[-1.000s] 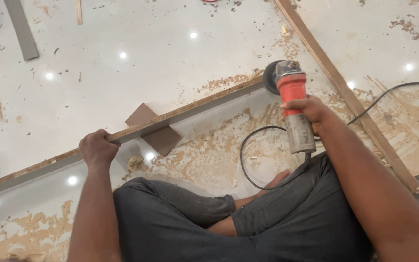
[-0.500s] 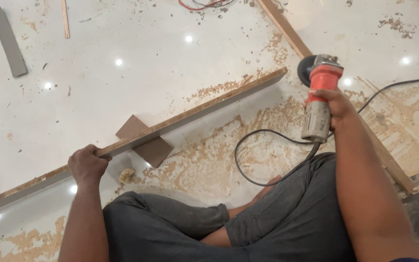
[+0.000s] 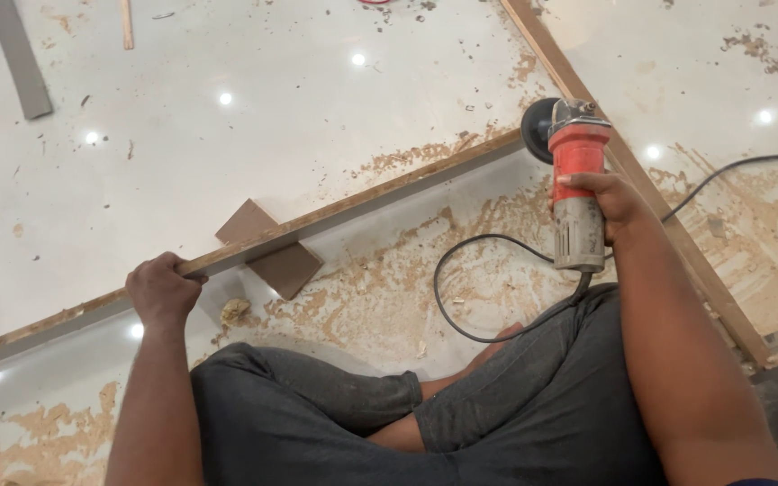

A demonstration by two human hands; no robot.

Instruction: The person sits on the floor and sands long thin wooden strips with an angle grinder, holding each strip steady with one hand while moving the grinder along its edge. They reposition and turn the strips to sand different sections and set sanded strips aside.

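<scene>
A long thin wooden strip runs diagonally over the glossy white floor, resting on a small brown wooden block. My left hand grips the strip near its lower left part. My right hand holds a red and grey angle grinder, its black disc at the strip's upper right end. The grinder's black cord loops over the floor toward my crossed legs.
A second long wooden batten runs diagonally at the right. Sawdust covers the floor in front of me. A grey flat piece and a thin stick lie at the top left. Another black cable crosses the right side.
My right hand has carried the grinder a little down and left, bringing the disc to the strip's end. The view has shifted slightly; my left hand keeps its grip on the strip.
</scene>
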